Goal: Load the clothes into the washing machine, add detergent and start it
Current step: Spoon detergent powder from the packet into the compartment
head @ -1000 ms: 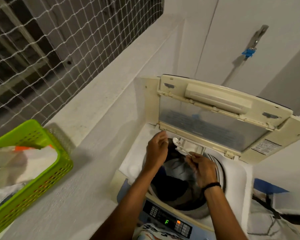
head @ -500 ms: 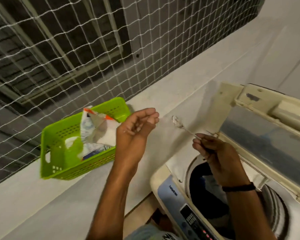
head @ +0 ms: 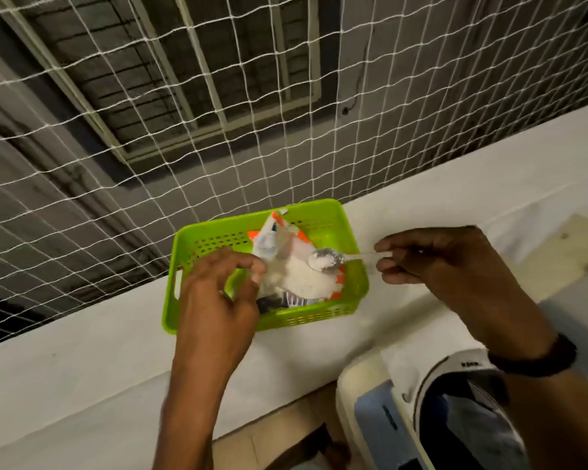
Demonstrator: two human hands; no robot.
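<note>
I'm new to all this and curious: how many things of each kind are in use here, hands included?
Green basket: 1
Detergent packet: 1
Spoon: 1
Washing machine: 1
Hands: 2, left hand and right hand
Total: 6

Looks like a home laundry spot out on a utility balcony. There's a top-loading washing machine (head: 360, 385) tucked against a white ledge (head: 82, 368), and a green plastic basket (head: 313, 315) with a detergent pouch (head: 296, 273) sits on it. White safety netting (head: 286, 130) covers the opening, with a neighbouring building's barred window (head: 218, 62) beyond.
</note>
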